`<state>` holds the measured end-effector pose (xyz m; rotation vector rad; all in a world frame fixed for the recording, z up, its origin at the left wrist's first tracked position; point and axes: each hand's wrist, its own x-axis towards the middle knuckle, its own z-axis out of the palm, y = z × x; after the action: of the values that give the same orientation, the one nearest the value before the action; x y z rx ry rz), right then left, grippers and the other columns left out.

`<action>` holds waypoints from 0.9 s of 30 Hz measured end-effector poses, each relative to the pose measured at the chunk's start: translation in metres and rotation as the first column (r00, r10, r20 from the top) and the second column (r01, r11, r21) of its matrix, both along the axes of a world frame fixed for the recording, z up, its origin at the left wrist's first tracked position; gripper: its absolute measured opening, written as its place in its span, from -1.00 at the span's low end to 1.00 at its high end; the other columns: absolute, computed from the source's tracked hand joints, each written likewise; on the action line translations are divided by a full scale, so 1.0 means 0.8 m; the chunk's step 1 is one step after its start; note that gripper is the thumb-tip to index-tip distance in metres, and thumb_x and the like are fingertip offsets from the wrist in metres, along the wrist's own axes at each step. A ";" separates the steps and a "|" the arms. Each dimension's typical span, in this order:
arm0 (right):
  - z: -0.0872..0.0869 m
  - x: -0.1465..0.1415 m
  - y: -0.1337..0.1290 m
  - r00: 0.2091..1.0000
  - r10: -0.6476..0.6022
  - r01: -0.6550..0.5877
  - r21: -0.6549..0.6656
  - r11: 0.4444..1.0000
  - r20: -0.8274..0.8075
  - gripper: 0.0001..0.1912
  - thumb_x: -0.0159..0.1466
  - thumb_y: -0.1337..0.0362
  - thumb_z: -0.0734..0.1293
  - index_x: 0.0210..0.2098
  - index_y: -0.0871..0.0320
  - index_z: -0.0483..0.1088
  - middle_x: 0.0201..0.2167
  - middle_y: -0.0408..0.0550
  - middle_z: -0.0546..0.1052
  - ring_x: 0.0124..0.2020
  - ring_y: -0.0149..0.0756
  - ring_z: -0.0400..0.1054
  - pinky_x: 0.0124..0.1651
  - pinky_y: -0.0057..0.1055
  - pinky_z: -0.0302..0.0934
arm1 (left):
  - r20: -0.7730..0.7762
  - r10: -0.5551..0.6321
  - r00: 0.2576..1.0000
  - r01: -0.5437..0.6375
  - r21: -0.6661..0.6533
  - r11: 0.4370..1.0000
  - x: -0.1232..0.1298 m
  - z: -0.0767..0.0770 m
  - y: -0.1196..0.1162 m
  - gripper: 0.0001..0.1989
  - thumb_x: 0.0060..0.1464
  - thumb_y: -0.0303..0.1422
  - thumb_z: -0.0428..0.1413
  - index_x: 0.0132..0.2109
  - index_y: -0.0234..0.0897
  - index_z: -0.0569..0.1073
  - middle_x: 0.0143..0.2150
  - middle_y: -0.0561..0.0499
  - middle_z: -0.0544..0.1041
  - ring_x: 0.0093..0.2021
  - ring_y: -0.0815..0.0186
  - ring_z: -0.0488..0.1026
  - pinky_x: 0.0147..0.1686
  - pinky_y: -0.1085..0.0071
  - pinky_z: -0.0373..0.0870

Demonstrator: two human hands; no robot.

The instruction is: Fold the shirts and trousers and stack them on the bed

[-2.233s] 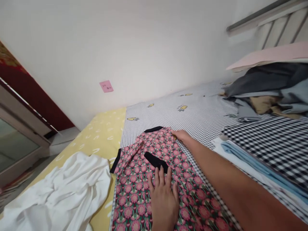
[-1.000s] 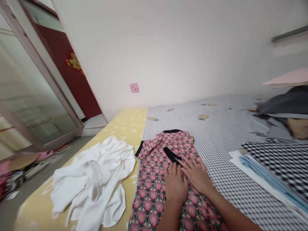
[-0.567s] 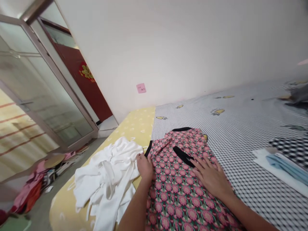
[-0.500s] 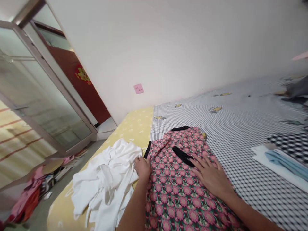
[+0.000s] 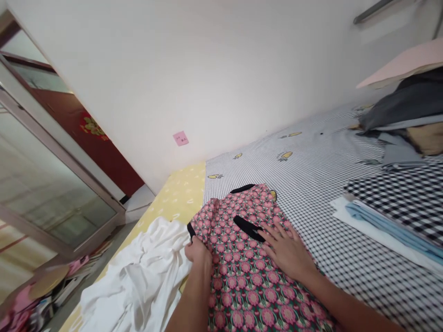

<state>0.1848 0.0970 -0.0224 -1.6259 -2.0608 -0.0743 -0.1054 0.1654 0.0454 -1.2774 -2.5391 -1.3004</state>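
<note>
A pink floral garment (image 5: 249, 267) with black trim lies on the bed, its right-side sleeve folded inward so the black cuff (image 5: 247, 228) rests on the body. My left hand (image 5: 199, 251) is closed on the edge of the other sleeve, just below its black cuff (image 5: 191, 230). Flat on the garment, fingers spread, lies my right hand (image 5: 289, 249), its fingertips beside the folded-in cuff. White crumpled cloth (image 5: 138, 276) sits just left of my left hand.
Folded clothes (image 5: 391, 216), blue, white and black checked, lie on the checked bedsheet (image 5: 249, 168) at the right. Behind them is a dark clothing pile (image 5: 398, 101). A yellow sheet (image 5: 183, 184) covers the bed's left edge; a glass door (image 5: 65, 198) stands beyond.
The view has turned right, showing more folded clothes. My left hand has lifted the left sleeve's cuff end slightly off the bed. My right hand stays flat on the garment.
</note>
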 end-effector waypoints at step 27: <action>0.018 0.004 -0.012 0.994 -0.022 0.028 -0.052 0.998 0.108 -0.46 0.44 0.05 0.10 0.35 -0.08 0.31 0.43 -0.14 0.24 0.47 0.14 -0.03 0.45 0.23 -0.30 | -0.422 -0.702 0.573 0.751 -0.071 0.656 0.079 0.025 -0.217 -0.65 0.33 -0.39 -0.05 0.12 0.00 0.51 0.34 -0.06 0.41 0.37 0.13 0.27 0.36 -0.17 0.11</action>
<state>0.1877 0.0877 -0.0078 -1.7140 -2.1393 -0.1190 -0.0426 -0.0085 0.0655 -2.4106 -1.6179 -1.0226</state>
